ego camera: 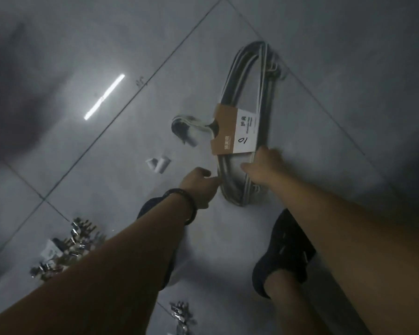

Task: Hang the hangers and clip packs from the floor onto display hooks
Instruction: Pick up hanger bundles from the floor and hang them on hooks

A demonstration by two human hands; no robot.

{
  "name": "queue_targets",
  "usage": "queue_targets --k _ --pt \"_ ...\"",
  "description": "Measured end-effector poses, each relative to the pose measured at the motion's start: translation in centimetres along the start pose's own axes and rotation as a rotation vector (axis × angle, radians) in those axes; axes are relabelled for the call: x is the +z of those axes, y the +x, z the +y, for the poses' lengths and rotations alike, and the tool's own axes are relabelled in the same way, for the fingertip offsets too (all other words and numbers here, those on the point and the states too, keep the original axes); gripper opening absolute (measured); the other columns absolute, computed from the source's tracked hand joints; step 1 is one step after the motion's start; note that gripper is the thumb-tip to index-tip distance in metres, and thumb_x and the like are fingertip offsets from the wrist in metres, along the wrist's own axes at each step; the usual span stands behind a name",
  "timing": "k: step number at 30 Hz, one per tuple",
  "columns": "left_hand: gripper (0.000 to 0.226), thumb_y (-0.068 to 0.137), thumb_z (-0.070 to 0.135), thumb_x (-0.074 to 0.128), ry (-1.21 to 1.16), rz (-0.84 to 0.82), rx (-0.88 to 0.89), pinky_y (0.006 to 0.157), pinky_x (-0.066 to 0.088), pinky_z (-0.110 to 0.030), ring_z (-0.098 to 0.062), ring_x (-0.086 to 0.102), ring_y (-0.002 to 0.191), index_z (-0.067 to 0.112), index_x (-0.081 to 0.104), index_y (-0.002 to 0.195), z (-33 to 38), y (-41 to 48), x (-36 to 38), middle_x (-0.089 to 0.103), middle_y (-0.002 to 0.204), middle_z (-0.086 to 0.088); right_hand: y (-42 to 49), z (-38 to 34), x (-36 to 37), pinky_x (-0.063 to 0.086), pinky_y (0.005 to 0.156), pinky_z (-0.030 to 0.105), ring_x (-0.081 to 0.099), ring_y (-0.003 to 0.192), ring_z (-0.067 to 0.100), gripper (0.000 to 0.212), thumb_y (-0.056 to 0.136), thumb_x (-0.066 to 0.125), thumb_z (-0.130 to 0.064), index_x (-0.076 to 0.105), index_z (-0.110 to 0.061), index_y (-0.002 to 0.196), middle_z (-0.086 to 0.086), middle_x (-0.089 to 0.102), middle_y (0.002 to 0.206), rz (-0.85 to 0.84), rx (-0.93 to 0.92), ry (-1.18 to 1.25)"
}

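The hangers point(228, 91) lie bundled on the floor point(324, 117), with a cardboard band point(224, 130) around them. My right hand point(264, 165) rests on them just below the band, but blur hides whether it grips. My left hand point(198, 187), fingers loose and holding nothing, touches the bundle's near end. Clip packs point(65, 250) lie beside my left arm.

Bottom edge cuts off one clip pack point(180, 317).

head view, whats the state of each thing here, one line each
hanger bundle: flat on the floor, not hung
cardboard sleeve: wrapped round the bundle, intact
right hand: grips the bundle just below the sleeve
left hand: fingers out at the bundle's lower end, holds nothing
clip packs: lying on the floor, not hung
white piece: loose on the floor
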State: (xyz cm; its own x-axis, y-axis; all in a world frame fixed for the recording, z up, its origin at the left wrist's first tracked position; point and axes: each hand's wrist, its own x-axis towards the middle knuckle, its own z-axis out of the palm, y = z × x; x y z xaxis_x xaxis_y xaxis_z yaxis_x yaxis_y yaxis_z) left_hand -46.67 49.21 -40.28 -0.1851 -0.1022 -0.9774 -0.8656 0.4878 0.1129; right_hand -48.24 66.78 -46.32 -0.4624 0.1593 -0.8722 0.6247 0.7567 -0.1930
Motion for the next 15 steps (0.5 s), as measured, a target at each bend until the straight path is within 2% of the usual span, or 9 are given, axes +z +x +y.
queue_targets --k 3,6,9,12,14,15 --pt "0.067 0.095 0.034 0.071 -0.126 0.018 -0.003 0.097 0.06 -0.053 -0.028 0.065 0.099 0.015 0.042 0.152 0.4 2.7 3.3 0.061 0.128 -0.014 1.9 2.1 3.0 0.049 0.068 0.03 0.069 0.088 0.031 0.04 0.095 0.07 -0.035 0.066 -0.006 0.122 0.014 0.072 0.112 0.065 -0.022 -0.053" --pt "0.075 0.086 0.039 0.074 -0.096 0.014 0.041 0.097 0.059 -0.051 -0.032 0.064 0.109 0.016 0.039 0.148 -0.1 3.5 4.8 0.061 0.129 -0.01 2.3 3.4 3.3 0.049 0.071 0.033 0.069 0.09 0.035 0.026 0.099 0.06 -0.033 0.066 -0.01 0.11 0.014 0.071 0.105 0.116 -0.054 -0.073" --pt "0.06 0.093 0.032 0.074 -0.073 0.096 0.076 0.083 0.059 -0.045 -0.029 0.066 0.094 0.015 0.038 0.138 -0.7 2.4 4.1 0.064 0.12 -0.011 -0.1 3.8 2.3 0.059 0.073 0.04 0.07 0.085 0.027 0.019 0.099 0.058 -0.034 0.066 -0.019 0.107 0.006 0.071 0.099 0.045 -0.111 0.091" --pt "0.07 0.096 0.03 0.072 -0.062 0.115 0.064 0.085 0.056 -0.041 -0.026 0.068 0.097 0.015 0.029 0.15 -0.3 -1.6 3.3 0.066 0.121 -0.01 -6.4 4.0 0.5 0.059 0.067 0.036 0.069 0.08 0.015 0.014 0.103 0.056 -0.032 0.067 -0.023 0.103 -0.001 0.07 0.093 -0.001 -0.095 0.23" --pt "0.057 0.099 0.035 0.067 0.108 0.125 0.087 0.088 0.051 -0.036 -0.027 0.066 0.106 0.013 0.042 0.146 0.6 -5.7 3.2 0.068 0.123 -0.009 -11.3 4.3 -1.1 0.063 0.071 0.039 0.071 0.079 0.016 0.014 0.102 0.056 -0.032 0.067 -0.022 0.103 0.0 0.071 0.091 -0.014 -0.07 0.33" --pt "0.043 0.101 0.035 0.062 0.196 0.143 0.108 0.088 0.05 -0.036 -0.028 0.065 0.106 0.012 0.052 0.136 1.1 -8.2 3.3 0.069 0.123 -0.01 -13.9 4.2 -2.4 0.063 0.067 0.035 0.071 0.075 0.014 0.016 0.103 0.056 -0.033 0.066 -0.022 0.102 0.0 0.072 0.088 -0.018 -0.064 0.379"
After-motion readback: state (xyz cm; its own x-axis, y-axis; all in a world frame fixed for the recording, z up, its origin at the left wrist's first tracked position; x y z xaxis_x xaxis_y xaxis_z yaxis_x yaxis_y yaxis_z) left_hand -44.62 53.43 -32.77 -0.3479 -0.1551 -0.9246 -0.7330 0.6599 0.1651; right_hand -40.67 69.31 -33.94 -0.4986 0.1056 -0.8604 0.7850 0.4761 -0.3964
